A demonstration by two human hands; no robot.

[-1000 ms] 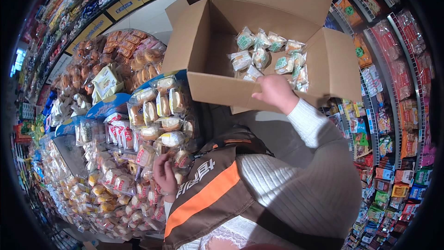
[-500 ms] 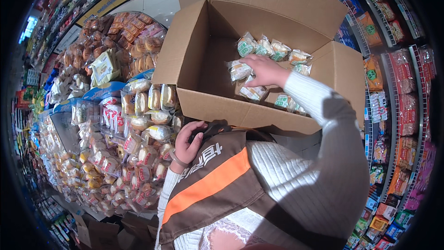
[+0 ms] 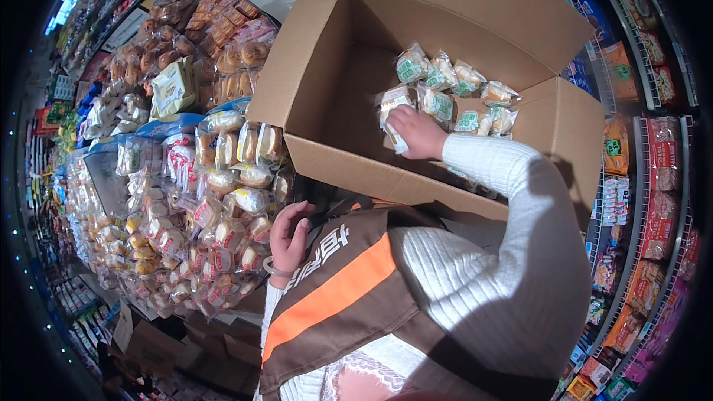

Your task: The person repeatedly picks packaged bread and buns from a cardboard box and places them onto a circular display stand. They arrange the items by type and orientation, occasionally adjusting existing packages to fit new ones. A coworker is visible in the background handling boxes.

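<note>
My right hand (image 3: 417, 132) reaches into a large open cardboard box (image 3: 386, 178). Its fingers are wrapped round a clear-wrapped bread packet (image 3: 396, 96), and part of what it grips is hidden under the palm. Beside it on the box floor lie several similar bread packets (image 3: 438, 104) with green print. My left hand (image 3: 290, 236) hangs near the front of the brown apron (image 3: 349, 282), fingers loosely curved, thumb apart, holding nothing. It is nearest to the display of wrapped breads.
To the left stands a heaped display of wrapped breads (image 3: 215, 230), with a pale green bag (image 3: 172, 89) on it. Shelves of packaged snacks (image 3: 657, 178) run along the right. Cardboard boxes (image 3: 148, 345) sit low at the lower left.
The view has shifted, so the box appears further right. My right hand has closed on the bread packet at the left of the group. My left hand stays by the apron.
</note>
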